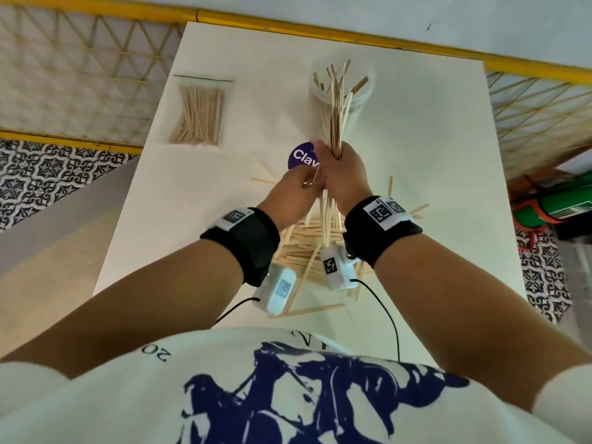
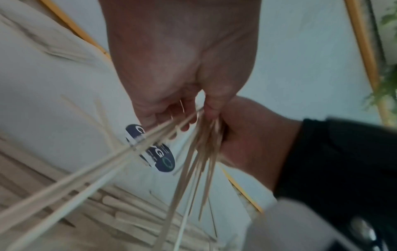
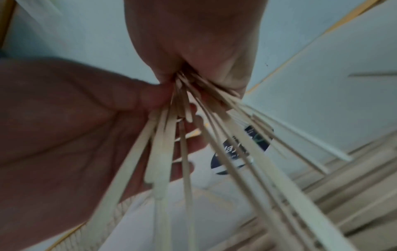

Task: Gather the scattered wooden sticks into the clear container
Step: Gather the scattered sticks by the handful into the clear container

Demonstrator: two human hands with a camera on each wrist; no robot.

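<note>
Both my hands are raised over the white table [image 1: 224, 203], together holding one fanned bundle of thin wooden sticks [image 1: 337, 123]. My right hand [image 1: 339, 168] grips the bundle in a fist. My left hand [image 1: 304, 187] pinches the bundle's lower part beside it. In the wrist views the sticks [image 2: 133, 149] [image 3: 232, 142] splay out below the left hand [image 2: 182, 112] and the right hand [image 3: 193, 74]. The clear container [image 1: 362, 100] stands behind the hands with several sticks upright in it. A loose pile of sticks [image 1: 304, 251] lies on the table under my wrists.
A zip bag of sticks [image 1: 200, 113] lies at the table's far left. A round purple sticker [image 1: 301, 157] is stuck on the table by my left hand. A yellow lattice railing [image 1: 80, 75] runs behind and beside the table. Green and orange items [image 1: 551, 203] sit at the right.
</note>
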